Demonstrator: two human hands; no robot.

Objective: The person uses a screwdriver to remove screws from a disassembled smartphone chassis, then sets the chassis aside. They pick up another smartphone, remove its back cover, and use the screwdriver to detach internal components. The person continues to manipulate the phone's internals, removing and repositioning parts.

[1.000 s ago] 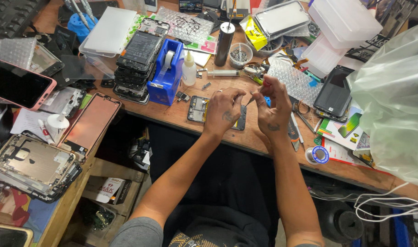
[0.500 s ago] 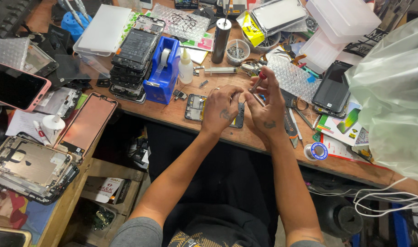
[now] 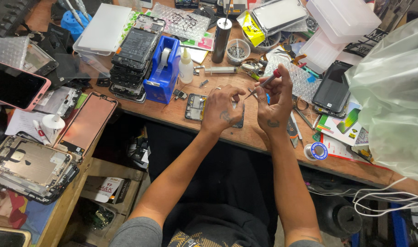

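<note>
From the head camera, the right hand (image 3: 274, 106) pinches a thin screwdriver (image 3: 263, 84) with a red cap, its tip slanting down and left toward the left hand (image 3: 223, 110). The left hand's fingers curl closed over an opened phone (image 3: 196, 107) lying flat on the wooden bench (image 3: 227, 135); what they pinch is hidden. Left of the phone stands a blue tape dispenser (image 3: 162, 69) beside stacked phones (image 3: 133, 57); far right bulges a clear plastic bag (image 3: 394, 98).

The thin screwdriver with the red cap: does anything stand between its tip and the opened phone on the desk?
Only the left hand, which rests on the opened phone. The right hand holds the thin red-capped screwdriver, tip at the left fingers.
</note>
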